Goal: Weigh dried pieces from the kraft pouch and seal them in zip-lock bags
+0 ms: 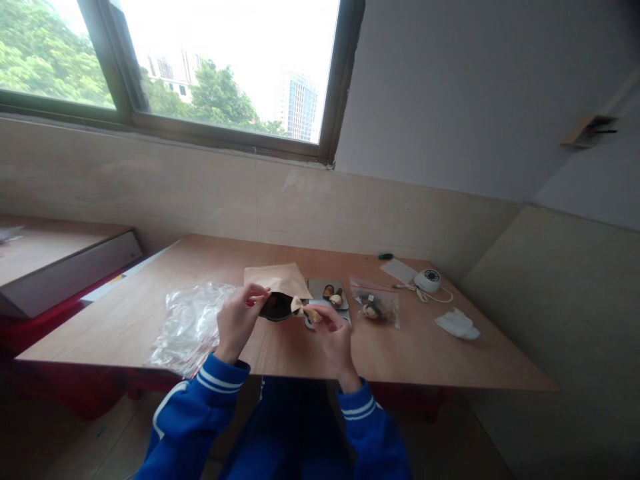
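Left hand (239, 319) grip pinched the kraft paper pouch (275, 280) mouth above the bench (450, 360), right hand (333, 333) grip clamped on a cream bow (300, 306) at the opening; bow judged light, soft, crushable, best held at its centre knot.

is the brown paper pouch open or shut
Open. The brown paper pouch shows a dark gaping mouth, held by the left hand; the right hand holds a cream bow-shaped piece at it.

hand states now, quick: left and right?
Left hand: closed, pinching the brown paper pouch at its mouth.
Right hand: closed, holding a small cream bow at that mouth.
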The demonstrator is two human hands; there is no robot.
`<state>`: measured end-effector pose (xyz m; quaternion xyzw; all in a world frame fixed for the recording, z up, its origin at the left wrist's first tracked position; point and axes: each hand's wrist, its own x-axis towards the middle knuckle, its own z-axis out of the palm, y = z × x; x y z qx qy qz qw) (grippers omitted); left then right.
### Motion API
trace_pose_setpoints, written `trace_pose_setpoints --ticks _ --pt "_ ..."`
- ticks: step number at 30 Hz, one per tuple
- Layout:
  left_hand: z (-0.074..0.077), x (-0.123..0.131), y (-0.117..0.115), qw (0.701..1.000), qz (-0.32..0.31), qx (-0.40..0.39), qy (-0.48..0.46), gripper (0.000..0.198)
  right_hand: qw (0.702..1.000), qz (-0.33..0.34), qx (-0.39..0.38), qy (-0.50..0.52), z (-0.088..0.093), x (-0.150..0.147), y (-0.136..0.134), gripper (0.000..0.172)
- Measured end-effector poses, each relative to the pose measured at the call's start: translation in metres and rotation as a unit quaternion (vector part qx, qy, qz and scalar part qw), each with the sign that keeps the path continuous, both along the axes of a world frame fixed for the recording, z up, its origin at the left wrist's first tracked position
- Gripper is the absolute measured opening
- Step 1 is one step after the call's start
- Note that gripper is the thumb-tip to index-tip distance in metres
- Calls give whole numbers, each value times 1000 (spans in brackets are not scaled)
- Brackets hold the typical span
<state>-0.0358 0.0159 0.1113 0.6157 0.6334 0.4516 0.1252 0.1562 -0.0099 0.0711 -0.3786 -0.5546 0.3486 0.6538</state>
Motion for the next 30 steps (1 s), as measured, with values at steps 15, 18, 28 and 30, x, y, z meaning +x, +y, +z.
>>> trace_pose_setpoints --ticks 15,18,28,30 --pt "-4 -17 -1 1000 -4 6 -1 21 974 -165 -35 -149 -50 30 70 27" --pt "-5 -21 0 1000 -12 6 -6 19 961 -185 -10 -205 -49 29 70 24" --pt "-10 -23 0 999 -25 4 -32 17 949 -166 -3 -266 -51 34 63 26" --pt "-11 -24 0 999 -27 4 -36 16 948 -168 -3 -270 -53 34 64 27"
